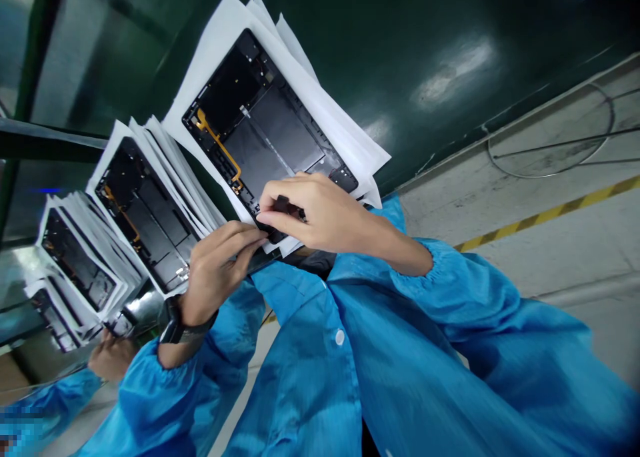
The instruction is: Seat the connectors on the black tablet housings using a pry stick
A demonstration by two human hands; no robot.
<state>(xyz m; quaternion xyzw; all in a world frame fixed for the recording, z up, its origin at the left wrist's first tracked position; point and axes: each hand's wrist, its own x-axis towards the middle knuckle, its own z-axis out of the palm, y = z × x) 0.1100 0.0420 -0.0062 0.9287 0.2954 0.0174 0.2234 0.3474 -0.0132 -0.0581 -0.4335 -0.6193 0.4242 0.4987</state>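
Observation:
An opened black tablet chassis [260,120] with an orange flex cable lies on a stack of white paper sheets [325,110] on the dark green table. My right hand [320,210] is closed in a pinch on a small black part [285,207] at the chassis's near corner. My left hand [217,267], with a dark watch on its wrist, has its fingers pressed together on the chassis's near edge beside the right hand. Both arms wear blue sleeves.
More opened chassis [143,210] on paper stacks lie in a row to the left [75,264]. Another person's hand [113,357] in a blue sleeve is at lower left. Grey floor with a yellow-black stripe [550,212] runs at right.

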